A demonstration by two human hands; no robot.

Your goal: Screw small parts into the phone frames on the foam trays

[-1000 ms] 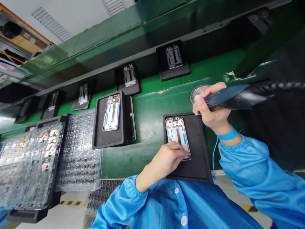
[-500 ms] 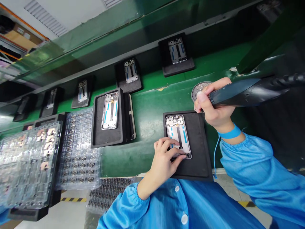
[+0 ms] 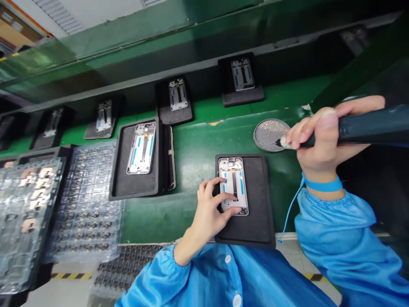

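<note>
My right hand (image 3: 326, 149) is wrapped round a dark electric screwdriver (image 3: 373, 126). Its tip points left, over the near right part of a round metal dish (image 3: 266, 128) holding many tiny screws. Whether a screw sits on the tip is too small to tell. A silver phone frame (image 3: 234, 164) with blue strips and a dark ribbon down its middle lies on a black foam tray (image 3: 260, 196) in front of me. My left hand (image 3: 207, 211) rests on its lower left part, fingers spread, thumb near the bottom edge.
Left of me are stacked black trays with another phone frame (image 3: 143, 147), and clear plastic trays (image 3: 83, 200) of small parts. Several phone frames on foam trays (image 3: 175, 115) line the green conveyor (image 3: 204, 113) behind. A green post (image 3: 351, 76) rises at the right.
My right hand has moved right and nearer, bringing the screwdriver's tip over the screw dish. My left hand stays on the phone frame, its fingers spread a little wider. The view has shifted.
</note>
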